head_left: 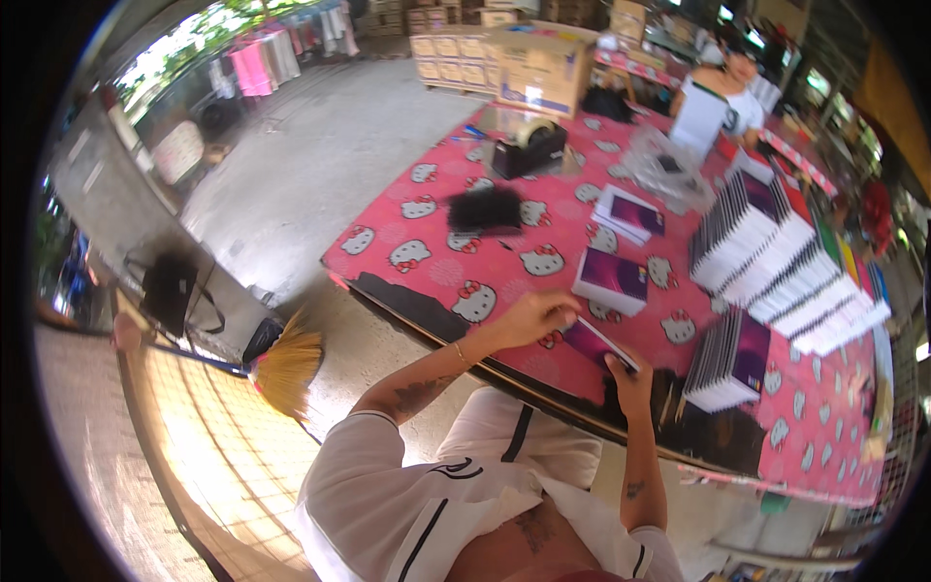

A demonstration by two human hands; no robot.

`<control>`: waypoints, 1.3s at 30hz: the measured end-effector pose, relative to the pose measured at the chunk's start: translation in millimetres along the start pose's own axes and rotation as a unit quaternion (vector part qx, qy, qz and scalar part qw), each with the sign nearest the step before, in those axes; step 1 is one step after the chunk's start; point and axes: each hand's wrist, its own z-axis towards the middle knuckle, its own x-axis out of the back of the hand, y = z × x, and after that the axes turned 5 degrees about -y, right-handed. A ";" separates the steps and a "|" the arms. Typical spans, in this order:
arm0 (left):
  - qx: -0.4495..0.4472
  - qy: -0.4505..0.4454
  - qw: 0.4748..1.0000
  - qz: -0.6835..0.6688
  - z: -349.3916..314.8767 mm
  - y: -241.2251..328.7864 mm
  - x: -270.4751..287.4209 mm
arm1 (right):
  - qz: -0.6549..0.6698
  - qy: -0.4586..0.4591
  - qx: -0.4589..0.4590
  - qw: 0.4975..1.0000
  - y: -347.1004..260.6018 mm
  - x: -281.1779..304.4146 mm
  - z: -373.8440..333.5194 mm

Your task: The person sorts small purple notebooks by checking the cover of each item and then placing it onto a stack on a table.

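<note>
My right hand (632, 380) grips the near right end of a thin purple-covered notebook (593, 341), tilted over the table's near edge. My left hand (535, 318) is at the notebook's far left end with its fingers curled together; what they pinch, if anything, is too small to make out. Beyond the hands lies a short stack of purple notebooks (613, 279). Right of my right hand stands a taller stack of purple and white notebooks (729, 364) with dark bound edges.
The table's pink cartoon-print cover (407, 218) bears a tape dispenser (529, 153), a blurred black object (485, 210), a clear plastic bag (664, 167) and long notebook stacks (776, 257). A large carton (541, 66) stands at the far end. A person (737, 97) is across the table. A broom (289, 364) is left.
</note>
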 end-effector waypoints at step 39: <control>-0.069 -0.079 0.898 0.426 -30.1 59.5 -43.4 | 0.186 0.102 -0.045 0.976 -51.9 -19.9 -15.5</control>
